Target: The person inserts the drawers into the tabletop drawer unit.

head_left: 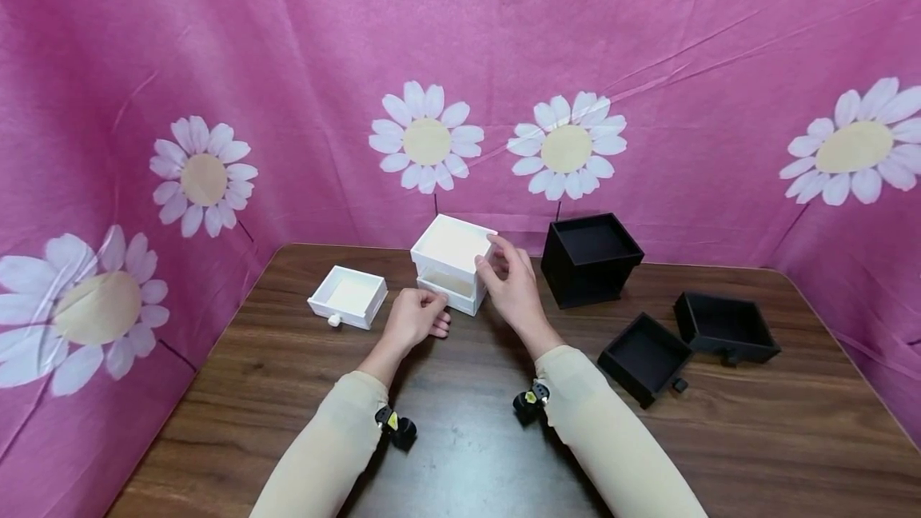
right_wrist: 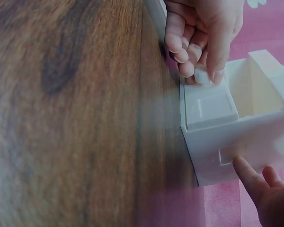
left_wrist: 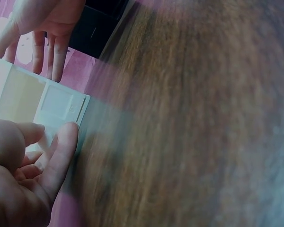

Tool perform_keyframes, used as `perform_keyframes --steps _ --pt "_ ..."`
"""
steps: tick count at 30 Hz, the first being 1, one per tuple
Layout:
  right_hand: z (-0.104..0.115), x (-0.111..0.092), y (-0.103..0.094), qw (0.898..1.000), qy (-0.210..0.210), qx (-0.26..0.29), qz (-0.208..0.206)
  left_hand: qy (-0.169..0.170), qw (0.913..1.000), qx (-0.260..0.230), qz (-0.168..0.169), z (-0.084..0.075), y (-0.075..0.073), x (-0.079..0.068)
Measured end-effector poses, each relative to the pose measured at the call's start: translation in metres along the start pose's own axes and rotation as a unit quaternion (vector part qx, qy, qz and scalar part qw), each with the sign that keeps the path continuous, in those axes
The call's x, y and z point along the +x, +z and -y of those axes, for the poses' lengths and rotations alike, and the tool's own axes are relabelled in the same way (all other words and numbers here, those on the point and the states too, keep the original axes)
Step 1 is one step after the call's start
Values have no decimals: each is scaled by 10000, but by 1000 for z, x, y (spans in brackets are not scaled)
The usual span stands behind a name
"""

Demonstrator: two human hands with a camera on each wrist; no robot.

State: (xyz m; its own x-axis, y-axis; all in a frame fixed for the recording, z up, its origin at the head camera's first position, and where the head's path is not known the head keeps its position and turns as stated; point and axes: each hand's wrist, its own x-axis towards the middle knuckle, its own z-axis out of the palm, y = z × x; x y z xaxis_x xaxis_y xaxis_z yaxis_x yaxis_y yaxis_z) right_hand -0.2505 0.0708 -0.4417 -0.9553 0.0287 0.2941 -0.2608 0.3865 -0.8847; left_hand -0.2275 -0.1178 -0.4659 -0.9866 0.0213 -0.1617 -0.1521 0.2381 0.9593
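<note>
In front of me is a dark brown wood-grain surface [head_left: 460, 438] with rounded far corners. On it, toward the back, stands a white drawer cabinet [head_left: 453, 262], and to its left lies a loose white drawer [head_left: 348, 296] with a small knob. Right of the cabinet stands a black cabinet shell [head_left: 590, 259], open at the top. Two black drawers [head_left: 643, 358] [head_left: 725, 327] lie near it, just beside each other.
</note>
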Motion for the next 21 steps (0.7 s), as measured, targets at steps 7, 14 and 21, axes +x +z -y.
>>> perform_keyframes --steps 7,14,21 --pt "-1 -1 -1 9999 113 -4 69 -22 10000 -16 28 2 2 1" --pt "-2 0 -1 10000 37 38 36 41 10000 12 9 1 1 1" --pt "-1 0 0 10000 -32 -61 -10 75 9998 186 12 3 -2 -2"
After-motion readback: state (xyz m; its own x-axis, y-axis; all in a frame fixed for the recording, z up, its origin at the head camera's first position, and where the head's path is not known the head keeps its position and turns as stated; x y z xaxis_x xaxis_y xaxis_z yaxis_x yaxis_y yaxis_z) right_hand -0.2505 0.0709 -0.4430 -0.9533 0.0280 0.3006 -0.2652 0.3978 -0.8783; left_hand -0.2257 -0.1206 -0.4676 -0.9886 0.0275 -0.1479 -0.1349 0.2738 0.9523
